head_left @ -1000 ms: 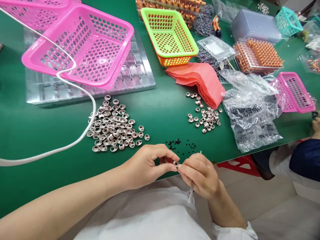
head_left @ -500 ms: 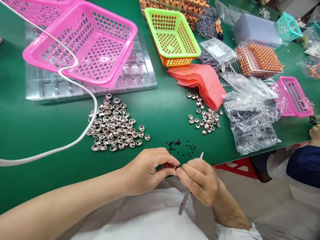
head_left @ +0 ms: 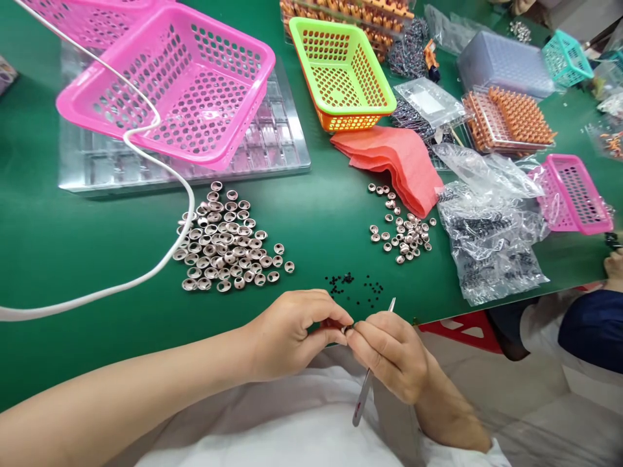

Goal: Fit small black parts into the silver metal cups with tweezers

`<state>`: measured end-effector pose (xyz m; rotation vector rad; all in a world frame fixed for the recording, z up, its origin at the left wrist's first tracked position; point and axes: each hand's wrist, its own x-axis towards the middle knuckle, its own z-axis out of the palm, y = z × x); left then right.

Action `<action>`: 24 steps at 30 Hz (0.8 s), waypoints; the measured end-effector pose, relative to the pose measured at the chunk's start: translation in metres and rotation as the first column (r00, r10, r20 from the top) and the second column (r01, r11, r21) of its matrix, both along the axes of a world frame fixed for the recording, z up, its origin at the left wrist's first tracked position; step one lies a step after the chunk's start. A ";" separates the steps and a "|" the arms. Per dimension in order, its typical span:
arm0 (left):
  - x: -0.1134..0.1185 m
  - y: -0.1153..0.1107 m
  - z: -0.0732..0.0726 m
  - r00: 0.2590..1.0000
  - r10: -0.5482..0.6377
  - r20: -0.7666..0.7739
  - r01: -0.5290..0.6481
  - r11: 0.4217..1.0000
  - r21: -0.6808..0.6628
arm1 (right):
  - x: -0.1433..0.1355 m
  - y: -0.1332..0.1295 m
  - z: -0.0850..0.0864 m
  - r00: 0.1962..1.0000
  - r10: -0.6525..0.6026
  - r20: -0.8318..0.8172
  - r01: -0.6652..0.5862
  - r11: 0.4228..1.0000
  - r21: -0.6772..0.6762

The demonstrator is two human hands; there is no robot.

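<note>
My left hand (head_left: 296, 334) pinches a small metal ring (head_left: 345, 329) between thumb and fingertips, at the table's near edge. My right hand (head_left: 392, 353) has its fingertips against the same ring, which they partly hide. Tweezers (head_left: 363, 399) lie through the closed right hand, tips pointing up past the knuckles and the handle end hanging below. Just beyond the hands are scattered tiny black pieces (head_left: 347, 278). A large pile of similar metal rings (head_left: 224, 243) lies to the left, and a smaller group of rings (head_left: 409, 237) lies to the right.
A pink basket (head_left: 233, 139) sits on clear plastic trays (head_left: 287, 155), with a white cable (head_left: 182, 243) across it. Behind stand a green basket (head_left: 387, 104) and a folded red cloth (head_left: 403, 162). Plastic bags (head_left: 491, 240) lie at right. Another person's hand (head_left: 614, 266) shows at the right edge.
The whole view has shifted slightly. Both hands keep the ring between them, and the tweezers' handle end sits a little lower.
</note>
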<state>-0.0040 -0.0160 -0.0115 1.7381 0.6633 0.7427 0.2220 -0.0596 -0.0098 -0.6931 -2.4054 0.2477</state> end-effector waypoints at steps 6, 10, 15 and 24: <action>-0.001 0.000 -0.001 1.000 0.006 -0.007 -0.006 1.000 -0.001 | 0.002 -0.001 -0.002 1.000 0.024 -0.011 -0.024 1.000 -0.015; 0.000 0.000 0.000 1.000 -0.001 -0.008 0.001 1.000 -0.006 | 0.003 -0.002 -0.003 1.000 0.015 0.016 -0.015 1.000 0.022; 0.000 -0.001 0.000 1.000 0.007 0.011 -0.007 1.000 -0.003 | 0.004 -0.004 -0.008 1.000 0.012 0.018 -0.013 0.999 0.051; 0.001 0.000 0.000 1.000 0.010 0.011 -0.010 0.998 -0.070 | 0.002 -0.001 -0.005 0.999 -0.009 -0.033 0.011 0.997 0.074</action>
